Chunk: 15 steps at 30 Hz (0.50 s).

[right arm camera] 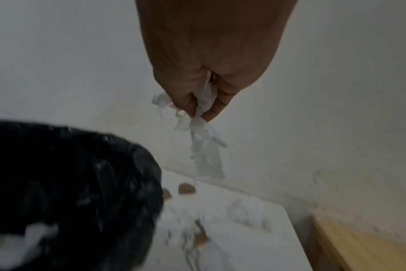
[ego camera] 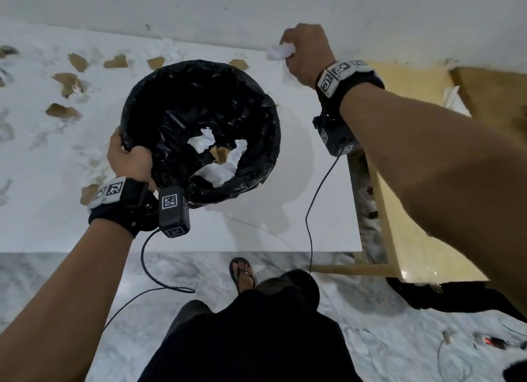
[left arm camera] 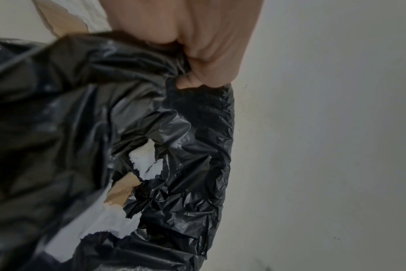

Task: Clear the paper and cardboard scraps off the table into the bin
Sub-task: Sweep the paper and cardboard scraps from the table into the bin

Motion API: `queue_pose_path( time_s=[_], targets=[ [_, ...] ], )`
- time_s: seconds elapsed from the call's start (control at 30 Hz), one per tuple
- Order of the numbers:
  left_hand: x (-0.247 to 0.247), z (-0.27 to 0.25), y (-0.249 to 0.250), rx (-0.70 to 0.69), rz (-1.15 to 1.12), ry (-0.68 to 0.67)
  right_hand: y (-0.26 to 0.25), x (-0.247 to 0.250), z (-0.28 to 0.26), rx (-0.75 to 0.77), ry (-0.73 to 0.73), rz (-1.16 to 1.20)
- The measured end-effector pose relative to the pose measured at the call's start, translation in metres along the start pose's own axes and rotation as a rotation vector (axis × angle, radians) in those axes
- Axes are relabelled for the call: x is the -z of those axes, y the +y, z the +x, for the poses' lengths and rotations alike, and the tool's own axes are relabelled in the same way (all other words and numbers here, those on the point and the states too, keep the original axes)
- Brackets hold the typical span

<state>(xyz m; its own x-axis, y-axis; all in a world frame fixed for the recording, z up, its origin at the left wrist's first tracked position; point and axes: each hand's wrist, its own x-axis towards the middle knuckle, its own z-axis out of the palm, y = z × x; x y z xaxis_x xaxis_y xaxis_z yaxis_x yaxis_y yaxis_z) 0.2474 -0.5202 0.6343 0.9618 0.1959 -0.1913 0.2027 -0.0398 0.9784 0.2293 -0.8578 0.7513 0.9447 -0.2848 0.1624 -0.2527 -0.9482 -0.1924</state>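
A round bin (ego camera: 199,131) lined with a black plastic bag is held above the white table (ego camera: 313,205). My left hand (ego camera: 128,159) grips its near-left rim, fingers curled over the bag's edge (left arm camera: 197,55). White paper and a brown cardboard piece (ego camera: 219,153) lie inside the bin (left arm camera: 123,192). My right hand (ego camera: 305,51) is raised at the table's far right edge, by the wall, clenched around a bunch of white paper scraps (ego camera: 281,51) that hang from the fist (right arm camera: 202,132). Brown cardboard scraps (ego camera: 67,81) and white paper bits are scattered over the table's left and far side.
A white wall (ego camera: 256,8) runs right behind the table. A light wooden table (ego camera: 413,182) stands to the right, with a narrow gap between. Cables hang from both wrist cameras. My legs and a sandalled foot (ego camera: 242,273) stand on the marble floor at the near edge.
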Motion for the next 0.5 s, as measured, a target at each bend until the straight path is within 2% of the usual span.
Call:
queue_pose_path(
  time_s=[0.13, 0.3, 0.4, 0.5],
  targets=[
    [0.003, -0.002, 0.007, 0.022, 0.013, -0.022, -0.063, 0.026, 0.02, 0.095, 0.043, 0.048],
    [0.007, 0.007, 0.012, 0.046, -0.02, -0.034, -0.118, -0.015, 0.006, 0.246, -0.225, 0.111],
    [0.011, 0.016, 0.015, 0.005, 0.007, -0.047, -0.107, -0.039, 0.011, 0.206, -0.27, 0.224],
    [0.013, 0.033, 0.016, -0.004, 0.007, 0.004, -0.068, -0.049, 0.035, 0.095, -0.137, 0.305]
  ],
)
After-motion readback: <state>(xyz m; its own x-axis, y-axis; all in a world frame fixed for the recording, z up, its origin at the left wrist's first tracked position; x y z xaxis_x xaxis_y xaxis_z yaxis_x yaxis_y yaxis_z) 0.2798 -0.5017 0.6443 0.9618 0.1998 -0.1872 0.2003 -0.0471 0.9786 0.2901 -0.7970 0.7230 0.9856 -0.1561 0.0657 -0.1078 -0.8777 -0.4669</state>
